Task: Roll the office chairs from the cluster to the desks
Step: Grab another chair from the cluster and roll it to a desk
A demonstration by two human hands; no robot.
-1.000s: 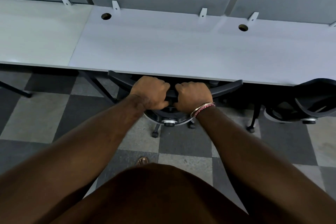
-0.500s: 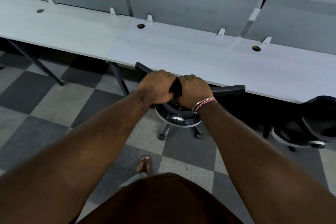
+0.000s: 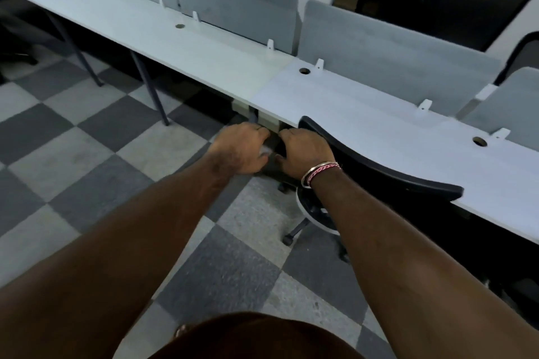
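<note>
A black office chair (image 3: 379, 167) stands tucked against the long white desk (image 3: 364, 114), its curved backrest top at the desk edge and its wheeled base (image 3: 309, 218) on the floor below. My left hand (image 3: 242, 148) hovers left of the backrest, fingers loosely curled around nothing. My right hand (image 3: 304, 151), with bracelets at the wrist, is at the backrest's left end, fingers also loosely curled, with nothing visibly in its grasp.
Grey divider panels (image 3: 393, 49) line the desk's far edge. Thin desk legs (image 3: 151, 90) stand to the left over the checkered carpet floor (image 3: 87, 154). Another dark chair (image 3: 522, 52) shows behind the panels at far right.
Both hands gripped the chair's backrest top earlier; now they have come off it and shifted left. The view has swung so the desk runs diagonally.
</note>
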